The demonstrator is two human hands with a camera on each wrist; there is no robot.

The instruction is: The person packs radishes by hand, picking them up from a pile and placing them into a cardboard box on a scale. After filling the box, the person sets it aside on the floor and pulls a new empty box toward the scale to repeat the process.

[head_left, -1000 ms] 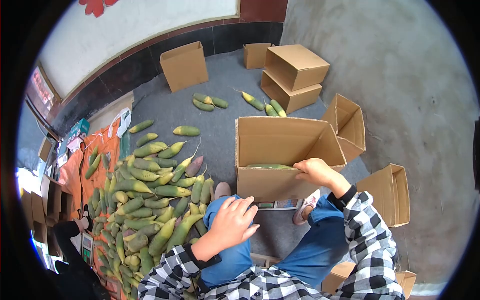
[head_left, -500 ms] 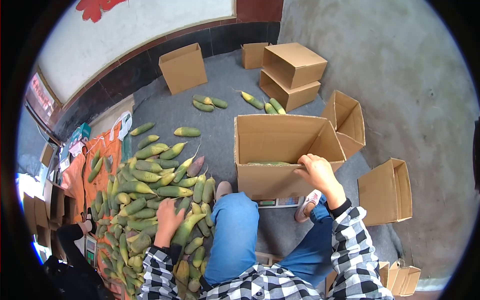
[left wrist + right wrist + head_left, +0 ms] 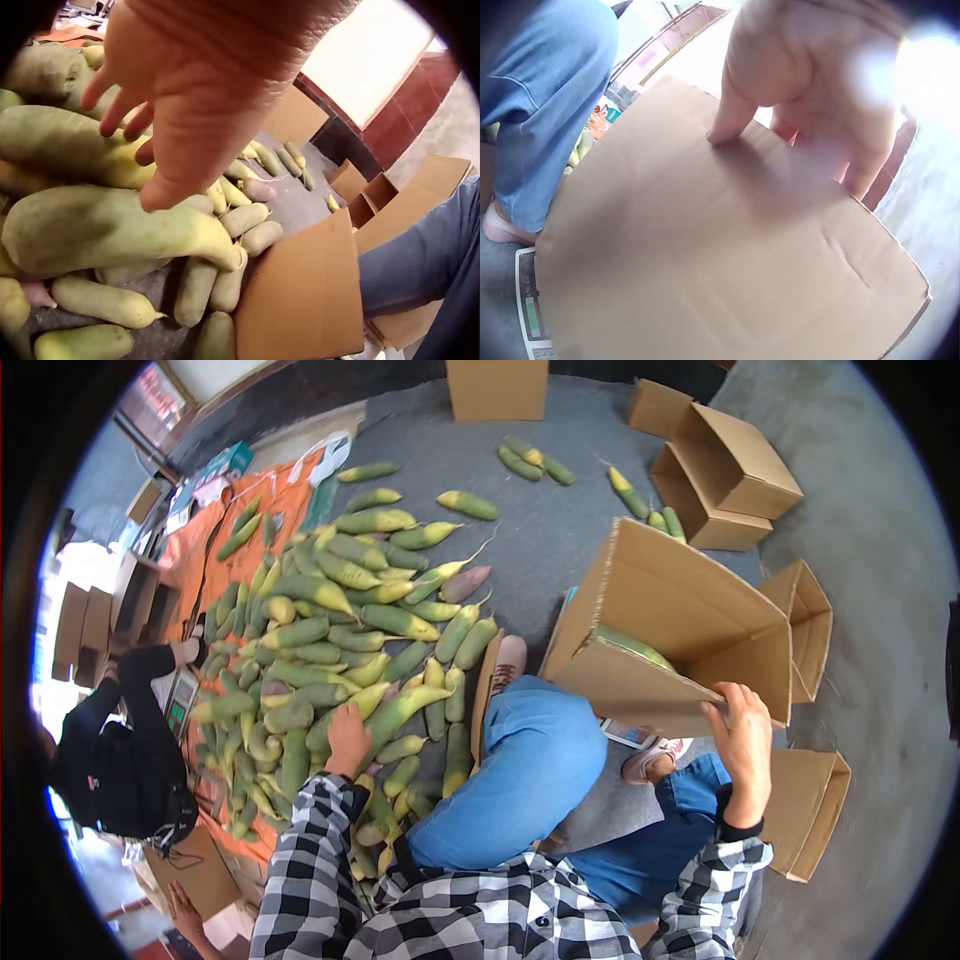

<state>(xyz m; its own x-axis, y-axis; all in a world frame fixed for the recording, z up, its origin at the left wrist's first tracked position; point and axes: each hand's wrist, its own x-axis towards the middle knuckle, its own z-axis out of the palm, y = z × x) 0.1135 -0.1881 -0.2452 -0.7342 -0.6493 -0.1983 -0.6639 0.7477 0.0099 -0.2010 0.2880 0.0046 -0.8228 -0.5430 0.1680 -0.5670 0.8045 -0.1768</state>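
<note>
My left hand [image 3: 349, 740] reaches over a large heap of green radishes [image 3: 300, 675] with its fingers spread and slightly bent. In the left wrist view the thumb comes right down at a big pale-green radish [image 3: 112, 229], and the fingertips overlap another radish [image 3: 67, 142] behind it. My right hand [image 3: 745, 745] grips the near top edge of an open cardboard box [image 3: 650, 685], thumb on the outer face and fingers over the rim. Part of a green radish [image 3: 635, 647] shows inside the box. Under the box juts a scale [image 3: 531, 300].
More cardboard boxes [image 3: 740, 455] stand at the back right and along the right wall. Several loose radishes [image 3: 467, 505] lie on the grey floor beyond the heap. An orange sheet [image 3: 225, 570] spreads at left, where another person in black [image 3: 120, 760] is seen.
The left hand has come off the knee, across to the left and down onto the heap. The right hand keeps its hold on the box edge. The head view has swung left and down.
</note>
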